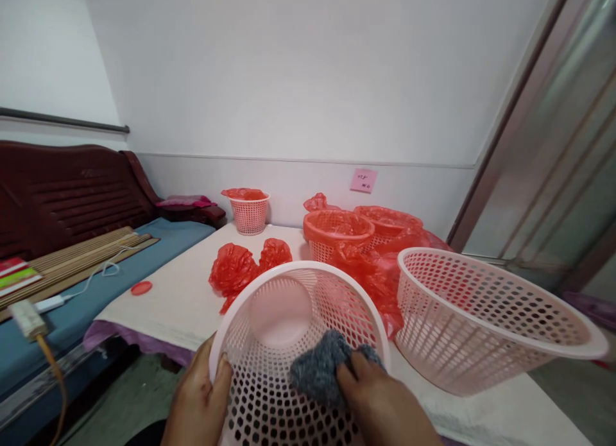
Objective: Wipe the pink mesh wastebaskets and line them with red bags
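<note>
A pale pink perforated plastic basket (274, 276) is tilted with its mouth toward me, at the near edge of the table. My left hand (202, 391) is closed on its left rim, thumb over the inside. Inside the basket, my right hand (373, 394) grips a crumpled dark blue-grey cloth (320, 366) that lies against the lower right wall. A second, larger pink basket (457, 343) stands upright on the table to the right. Crumpled red plastic bags (235, 266) lie behind the basket I hold.
Farther back stand a small pink basket (250, 216) and two more baskets, a nearer one (320, 247) and a farther one (385, 218), all with red bags. A red lid-like disc (141, 288) lies on the white-covered table (178, 305). Left are a bench (183, 231) and power strip (29, 321).
</note>
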Motion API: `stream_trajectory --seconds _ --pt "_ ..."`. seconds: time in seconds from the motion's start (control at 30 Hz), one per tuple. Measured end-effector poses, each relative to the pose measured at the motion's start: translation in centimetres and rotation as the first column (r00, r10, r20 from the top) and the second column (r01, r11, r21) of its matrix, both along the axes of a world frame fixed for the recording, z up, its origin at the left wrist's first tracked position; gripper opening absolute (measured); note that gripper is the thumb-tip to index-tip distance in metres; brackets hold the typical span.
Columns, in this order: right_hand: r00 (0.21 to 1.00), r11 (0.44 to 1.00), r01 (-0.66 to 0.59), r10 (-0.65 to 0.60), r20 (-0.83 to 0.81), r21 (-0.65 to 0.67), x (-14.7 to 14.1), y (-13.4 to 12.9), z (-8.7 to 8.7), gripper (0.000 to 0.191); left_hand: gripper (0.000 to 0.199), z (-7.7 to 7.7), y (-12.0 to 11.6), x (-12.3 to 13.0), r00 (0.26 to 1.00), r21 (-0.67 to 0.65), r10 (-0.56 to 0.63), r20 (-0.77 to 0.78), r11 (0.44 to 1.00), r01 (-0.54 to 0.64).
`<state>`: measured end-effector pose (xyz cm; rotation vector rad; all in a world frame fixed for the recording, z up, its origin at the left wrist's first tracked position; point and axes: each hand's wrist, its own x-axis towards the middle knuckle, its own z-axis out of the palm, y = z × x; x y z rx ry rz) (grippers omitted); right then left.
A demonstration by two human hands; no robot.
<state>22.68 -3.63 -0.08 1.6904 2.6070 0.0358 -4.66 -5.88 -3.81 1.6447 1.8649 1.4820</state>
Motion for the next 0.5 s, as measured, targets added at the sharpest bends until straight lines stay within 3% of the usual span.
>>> stream_trajectory --seconds 0.1,0.23,0.3,0.37,0.5 --pt "0.989 0.977 0.068 -0.038 -0.146 0.202 1.7 0.5 2.0 0.036 0.042 0.9 0.2 -0.6 1.000 -0.010 -0.027 0.006 1.000 0.027" --pt "0.953 0.906 0.096 0.037 -0.302 0.413 3.0 1.7 1.0 0.042 0.044 2.2 0.3 -0.8 0.995 -0.036 -0.066 0.080 0.997 0.069" --pt "0.911 0.932 0.111 0.044 -0.410 0.346 3.3 2.4 0.0 0.047 0.046 2.9 0.5 -0.7 0.989 -0.052 -0.079 0.125 0.995 0.086" --pt "0.841 0.982 0.107 -0.006 -0.540 0.156 3.4 3.0 -0.6 0.045 0.049 3.7 0.8 -0.7 0.978 -0.084 -0.084 0.190 0.991 0.101" --pt "0.642 0.995 0.071 -0.102 -0.760 -0.073 3.3 3.3 -1.5 0.039 0.057 4.1 1.1 -1.4 0.962 -0.125 0.001 0.273 0.992 0.034"
